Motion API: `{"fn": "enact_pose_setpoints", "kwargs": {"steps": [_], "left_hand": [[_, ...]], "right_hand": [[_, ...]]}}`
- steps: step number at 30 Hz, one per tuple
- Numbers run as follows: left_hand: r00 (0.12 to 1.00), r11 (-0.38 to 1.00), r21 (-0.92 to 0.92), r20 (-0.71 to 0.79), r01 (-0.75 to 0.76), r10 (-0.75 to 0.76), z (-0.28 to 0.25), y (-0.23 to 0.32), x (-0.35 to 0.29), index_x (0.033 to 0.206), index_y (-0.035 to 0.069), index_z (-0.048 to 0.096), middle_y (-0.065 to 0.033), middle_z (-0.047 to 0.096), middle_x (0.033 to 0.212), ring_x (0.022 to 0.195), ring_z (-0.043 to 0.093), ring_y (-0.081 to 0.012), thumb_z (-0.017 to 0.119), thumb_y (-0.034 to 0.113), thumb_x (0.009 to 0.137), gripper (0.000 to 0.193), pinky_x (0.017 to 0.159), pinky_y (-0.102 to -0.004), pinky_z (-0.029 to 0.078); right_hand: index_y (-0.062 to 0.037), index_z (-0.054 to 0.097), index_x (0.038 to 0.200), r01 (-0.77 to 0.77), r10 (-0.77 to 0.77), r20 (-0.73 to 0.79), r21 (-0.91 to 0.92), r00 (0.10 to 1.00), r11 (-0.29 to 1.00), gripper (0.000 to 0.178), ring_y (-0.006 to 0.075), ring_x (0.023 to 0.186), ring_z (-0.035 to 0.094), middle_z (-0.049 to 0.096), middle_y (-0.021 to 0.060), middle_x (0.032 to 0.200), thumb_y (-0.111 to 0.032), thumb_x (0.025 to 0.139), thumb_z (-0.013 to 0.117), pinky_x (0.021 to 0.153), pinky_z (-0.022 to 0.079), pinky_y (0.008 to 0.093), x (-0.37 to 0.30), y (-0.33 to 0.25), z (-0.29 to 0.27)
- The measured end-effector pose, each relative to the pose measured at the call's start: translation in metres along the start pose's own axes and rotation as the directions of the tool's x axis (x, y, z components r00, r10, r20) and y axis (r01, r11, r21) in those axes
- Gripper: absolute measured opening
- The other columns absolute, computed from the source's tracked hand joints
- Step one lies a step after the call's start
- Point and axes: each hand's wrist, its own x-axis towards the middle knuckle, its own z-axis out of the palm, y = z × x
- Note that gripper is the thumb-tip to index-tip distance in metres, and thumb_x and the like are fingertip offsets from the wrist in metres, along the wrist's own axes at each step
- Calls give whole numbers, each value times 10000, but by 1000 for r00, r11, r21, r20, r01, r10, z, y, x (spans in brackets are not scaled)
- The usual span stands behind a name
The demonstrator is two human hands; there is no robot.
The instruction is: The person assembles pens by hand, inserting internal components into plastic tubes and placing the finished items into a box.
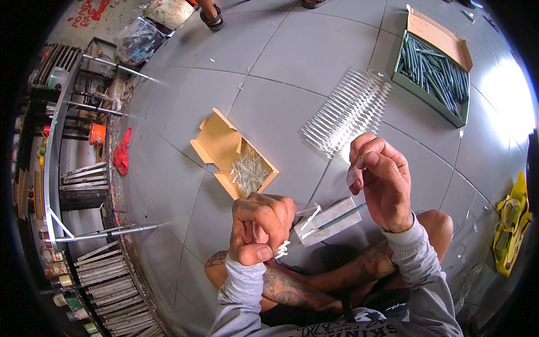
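Observation:
My left hand point(261, 224) is closed, with a small white curled plastic piece point(282, 249) sticking out by its thumb and fingertips. Raised to the right, my right hand point(387, 177) pinches what looks like a bit of clear plastic film point(355, 175) between thumb and fingers. Between and below the hands lies a pale grey block point(337, 223), with a dark green pen-like stick point(341, 217) and another small white piece point(310, 220) on it. Beyond my left hand, an open cardboard box point(216, 140) holds many thin clear pieces point(250, 173).
A clear sheet with rows of white pieces point(337, 112) lies on the tiled floor point(219, 90). At far right stands an open box of dark green sticks point(432, 78). A paint-stained rack point(104, 281) lines the left. A yellow bag point(512, 224) lies right; another person's foot point(212, 19) shows ahead.

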Motion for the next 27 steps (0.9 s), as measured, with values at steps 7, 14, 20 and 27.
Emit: {"fn": "enact_pose_setpoints", "kwargs": {"steps": [7, 14, 20, 27], "left_hand": [[999, 1000, 4, -32, 15, -14, 4, 3, 1, 652, 47, 614, -11, 562, 550, 524, 457, -130, 711, 212, 639, 192, 504, -280, 345], [999, 1000, 12, 43, -19, 18, -3, 1, 2, 643, 49, 612, -6, 560, 549, 515, 462, -128, 713, 215, 637, 195, 501, -281, 345], [998, 1000, 10, 50, -22, 22, -3, 1, 3, 642, 48, 616, -5, 563, 551, 517, 476, -128, 715, 220, 631, 199, 508, -282, 346], [997, 1000, 7, 71, -24, 24, -4, 1, 3, 643, 46, 620, -6, 569, 553, 517, 478, -128, 717, 221, 632, 200, 518, -285, 343]], "right_hand": [[4, 659, 905, -1, 1, -7, 14, 1000, 1000, 144, 130, 664, 560, 630, 118, 968, -104, 959, 581, 564, 492, 266, 1, 1, -3], [5, 664, 895, -12, 12, -31, 7, 999, 1000, 147, 130, 660, 568, 635, 114, 972, -112, 954, 597, 552, 494, 266, 1, 1, -2], [4, 666, 885, -4, 5, -45, 8, 999, 1000, 138, 132, 644, 563, 633, 112, 964, -101, 944, 600, 540, 490, 269, 1, 0, -2], [2, 661, 885, -6, 6, -46, -11, 999, 1000, 144, 130, 650, 562, 623, 104, 949, -107, 950, 591, 542, 490, 269, 2, -1, -2]]}}
